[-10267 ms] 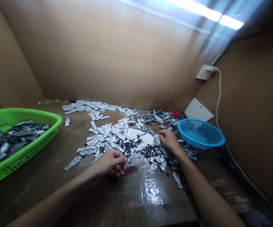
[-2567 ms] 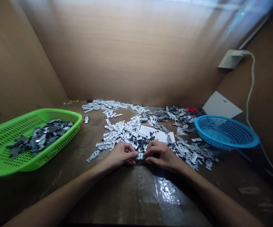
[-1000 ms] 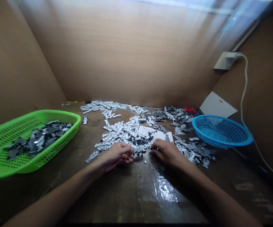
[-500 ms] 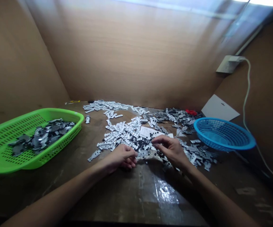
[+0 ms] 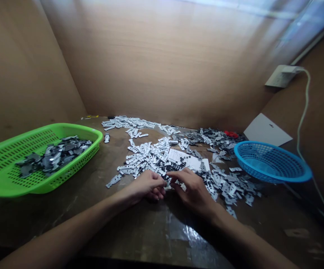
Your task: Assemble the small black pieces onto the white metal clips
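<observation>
Metal strips (image 5: 147, 158) axes all ways; L hand (image 5: 147, 186), R hand (image 5: 191, 186) at black bits (image 5: 173, 172)

Tan fibreboard panels box the space in: a broad back wall (image 5: 162, 63) meets a left wall (image 5: 18, 67) and a right wall (image 5: 315, 119) at sharp corners. High on the right panel sits a white wall socket (image 5: 281, 76) with a plug in it, and a white cable (image 5: 304, 104) loops down from it. A white card (image 5: 268, 129) leans against that panel. The tabletop (image 5: 66, 220) is dark, worn and glossy in patches — a pale glare (image 5: 299, 18) of light washes the top of the back wall.
</observation>
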A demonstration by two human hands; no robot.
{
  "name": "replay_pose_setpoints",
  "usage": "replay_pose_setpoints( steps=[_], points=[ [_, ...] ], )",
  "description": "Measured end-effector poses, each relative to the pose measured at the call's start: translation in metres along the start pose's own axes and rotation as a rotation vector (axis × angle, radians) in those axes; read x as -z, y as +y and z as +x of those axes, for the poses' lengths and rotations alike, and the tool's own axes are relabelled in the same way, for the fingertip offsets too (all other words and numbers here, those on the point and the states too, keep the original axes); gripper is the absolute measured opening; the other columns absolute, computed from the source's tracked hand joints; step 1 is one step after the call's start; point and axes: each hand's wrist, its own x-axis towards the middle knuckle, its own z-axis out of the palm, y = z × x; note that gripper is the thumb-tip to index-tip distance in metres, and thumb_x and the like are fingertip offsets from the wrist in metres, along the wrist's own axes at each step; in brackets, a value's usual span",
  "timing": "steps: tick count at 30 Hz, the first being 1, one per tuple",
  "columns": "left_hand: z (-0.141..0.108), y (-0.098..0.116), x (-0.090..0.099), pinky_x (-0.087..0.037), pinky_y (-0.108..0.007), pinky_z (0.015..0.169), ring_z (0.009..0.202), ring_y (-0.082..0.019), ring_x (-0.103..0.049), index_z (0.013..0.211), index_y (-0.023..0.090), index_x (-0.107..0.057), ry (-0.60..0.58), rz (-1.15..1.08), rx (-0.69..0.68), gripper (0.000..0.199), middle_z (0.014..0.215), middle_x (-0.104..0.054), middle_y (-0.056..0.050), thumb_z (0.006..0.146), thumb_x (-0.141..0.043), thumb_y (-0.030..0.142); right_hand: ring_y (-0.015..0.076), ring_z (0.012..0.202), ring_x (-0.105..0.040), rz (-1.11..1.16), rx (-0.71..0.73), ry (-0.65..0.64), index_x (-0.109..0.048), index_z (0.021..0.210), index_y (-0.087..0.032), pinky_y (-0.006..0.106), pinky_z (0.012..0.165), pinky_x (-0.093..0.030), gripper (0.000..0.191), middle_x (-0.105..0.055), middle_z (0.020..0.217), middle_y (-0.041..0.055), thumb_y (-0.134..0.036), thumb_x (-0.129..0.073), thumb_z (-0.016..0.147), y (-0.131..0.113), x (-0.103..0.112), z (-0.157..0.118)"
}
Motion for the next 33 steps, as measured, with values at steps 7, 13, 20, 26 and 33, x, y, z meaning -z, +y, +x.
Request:
replay_pose_setpoints(
  steps=[7, 13, 20, 26, 33],
  points=[
    [0.0018, -0.0026, -0.0012, -0.043, -0.017, 0.044, 0.054, -0.014, -0.063, 0.076, 0.011, -0.061, 0.018, 0.026, -0.004, 0.023, 0.063, -0.067, -0.008, 0.068, -0.06, 0.032, 0.0194, 0.079, -0.047, -0.108, 0.076, -0.099, -0.046, 0.124, -0.024, 0.032, 0.068, -0.04, 0.043, -0.064, 0.095, 0.0034, -0.01, -0.047, 0.084, -0.0028, -0.0013, 0.001],
    [0.0027, -0.0041, -0.0009, -0.043, -0.017, 0.043, 0.052, -0.014, -0.062, 0.074, 0.012, -0.061, 0.011, 0.035, -0.024, 0.022, 0.061, -0.066, -0.007, 0.069, -0.059, 0.033, 0.019, 0.077, -0.047, -0.117, 0.122, -0.105, -0.048, 0.12, -0.022, 0.034, 0.071, -0.04, 0.037, -0.064, 0.089, 0.0039, -0.011, -0.047, 0.085, -0.002, -0.0008, 0.0013],
    [-0.0003, 0.0, 0.0, -0.042, -0.016, 0.044, 0.054, -0.013, -0.062, 0.071, 0.011, -0.06, 0.005, -0.001, -0.006, 0.025, 0.067, -0.067, -0.009, 0.069, -0.06, 0.036, 0.0222, 0.09, -0.048, -0.146, 0.127, -0.025, -0.06, 0.099, -0.02, 0.036, 0.075, -0.043, 0.022, -0.058, 0.098, 0.0082, -0.013, -0.058, 0.077, 0.0002, 0.0019, 0.0018],
    [0.0013, -0.0025, 0.0022, -0.042, -0.016, 0.044, 0.052, -0.011, -0.061, 0.072, 0.011, -0.061, -0.003, -0.044, -0.003, 0.023, 0.066, -0.066, -0.007, 0.067, -0.062, 0.034, 0.024, 0.095, -0.047, -0.164, 0.127, -0.016, -0.063, 0.086, -0.021, 0.039, 0.077, -0.045, 0.014, -0.055, 0.104, 0.0086, -0.012, -0.058, 0.077, 0.0027, 0.0013, 0.0007],
    [0.0026, -0.0049, 0.0031, -0.042, -0.016, 0.044, 0.052, -0.011, -0.061, 0.076, 0.012, -0.062, -0.009, -0.023, -0.011, 0.025, 0.067, -0.067, -0.007, 0.068, -0.062, 0.035, 0.0226, 0.097, -0.047, -0.059, 0.071, -0.012, -0.062, 0.086, -0.02, 0.039, 0.079, -0.045, 0.012, -0.054, 0.102, 0.0083, -0.013, -0.057, 0.078, 0.0014, -0.0015, 0.0004]
  ],
)
